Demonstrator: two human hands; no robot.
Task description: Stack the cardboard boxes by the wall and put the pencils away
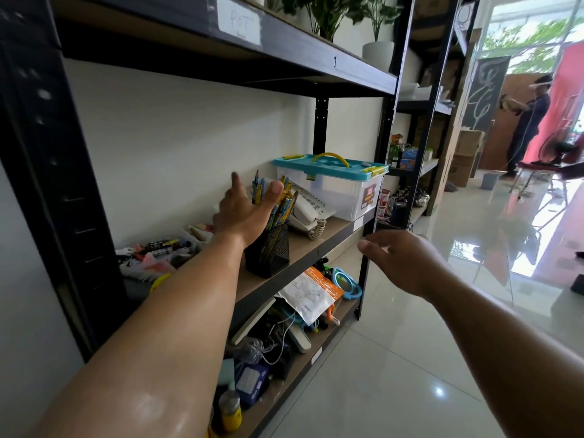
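A black mesh holder (268, 252) stands on the middle shelf (319, 240) of a black metal rack, filled with several yellow and blue pencils (282, 205). My left hand (245, 211) hovers just above and to the left of the pencils, fingers spread and straight, holding nothing. My right hand (403, 262) hangs in the air to the right of the rack's front post, fingers loosely curled and empty. Cardboard boxes (464, 161) stand stacked against the far wall beyond the second rack.
On the same shelf sit a white telephone (308, 213), a clear box with a teal lid (335, 184) and trays of markers (164, 248). The lower shelf holds bags, cables and goggles. Another person (527, 124) stands far right on the glossy tiled floor.
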